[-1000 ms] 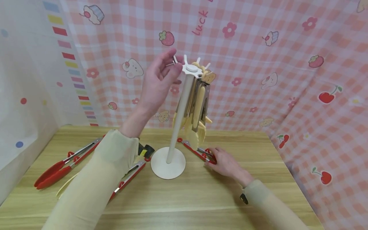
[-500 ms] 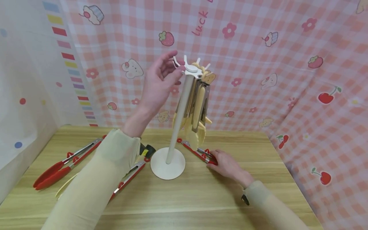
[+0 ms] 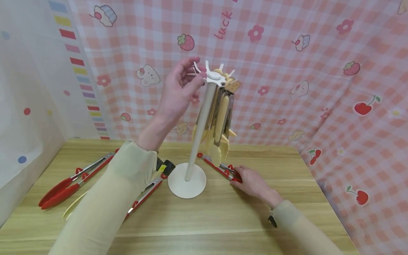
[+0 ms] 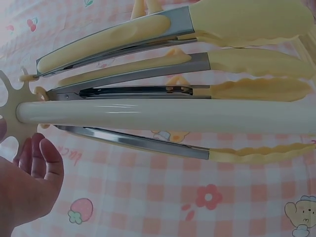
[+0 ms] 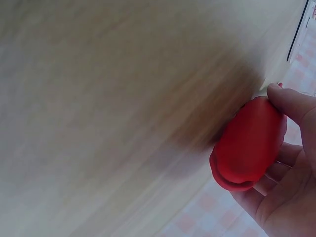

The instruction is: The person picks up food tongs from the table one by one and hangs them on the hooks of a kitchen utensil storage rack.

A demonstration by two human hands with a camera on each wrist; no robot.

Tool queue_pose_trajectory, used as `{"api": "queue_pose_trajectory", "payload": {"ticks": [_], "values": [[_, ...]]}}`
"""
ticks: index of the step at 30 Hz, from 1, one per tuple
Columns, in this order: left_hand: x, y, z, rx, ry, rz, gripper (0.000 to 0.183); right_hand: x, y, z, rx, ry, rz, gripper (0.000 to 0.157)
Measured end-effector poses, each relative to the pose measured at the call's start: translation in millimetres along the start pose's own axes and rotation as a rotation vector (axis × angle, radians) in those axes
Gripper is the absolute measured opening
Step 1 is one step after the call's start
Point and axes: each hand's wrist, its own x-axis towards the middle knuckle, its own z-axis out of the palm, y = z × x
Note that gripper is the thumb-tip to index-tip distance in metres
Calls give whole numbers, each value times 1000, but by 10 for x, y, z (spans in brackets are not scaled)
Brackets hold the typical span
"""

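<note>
A white utensil stand with a round base and a hooked top rises in the head view. My left hand holds the left side of that top, its thumb and fingers around the hooks there. Several cream-and-steel tongs hang from the far and right hooks. Low on the right, my right hand grips the head of red-and-steel tongs lying behind the base. The right wrist view shows their red silicone head between my thumb and fingers.
More red tongs lie at the left of the wooden table. Another red pair and a cream utensil are partly covered by my left sleeve. Checked cloth hangs behind and at the right.
My left fingers have shifted slightly right, closer to the stand's hub. The right thumb has drawn back a little along the red tongs. The stand and hanging tongs look unmoved.
</note>
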Motion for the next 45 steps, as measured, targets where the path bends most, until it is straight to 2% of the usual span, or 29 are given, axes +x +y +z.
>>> {"api": "queue_pose_trajectory", "payload": {"ticks": [16, 34, 45], "values": [[-19, -18, 21, 5, 20, -20, 39, -14, -2, 18, -9, 24, -10, 49], [-17, -26, 15, -9, 18, -13, 39, -78, 1, 19, 29, 41, 66, 51], [-15, -42, 25, -16, 21, -17, 41, -145, 69, -15, 79, 107, 111, 50]]}}
